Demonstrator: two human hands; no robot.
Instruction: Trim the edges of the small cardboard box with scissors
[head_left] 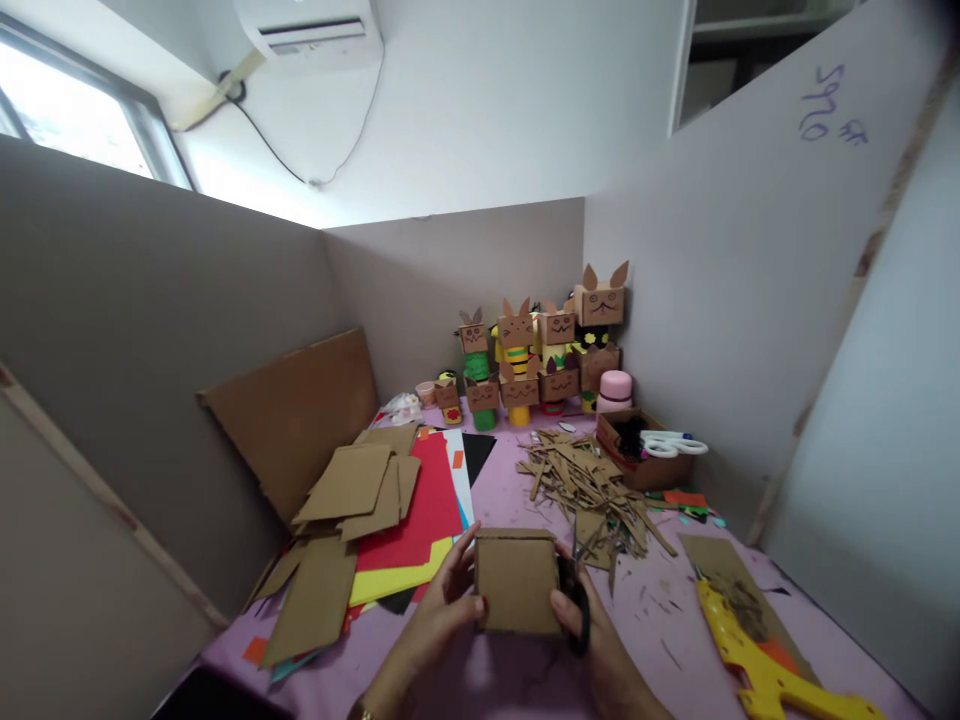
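My left hand (pixel 439 610) grips the left edge of a square brown cardboard box (pixel 517 582), thumb on its front face. My right hand (pixel 592 640) holds the box's right side, and black-handled scissors (pixel 577 600) are looped on its fingers against the box. The box is held just above the purple table cover (pixel 660 620), near the front edge.
Cardboard pieces (pixel 352 490) and coloured paper sheets (pixel 427 520) lie on the left. A pile of cardboard strips (pixel 585 480) is behind the box. A yellow glue gun (pixel 757 660) lies at right. A box with white scissors (pixel 660 450) and cardboard cat figures (pixel 540 360) stand at the back.
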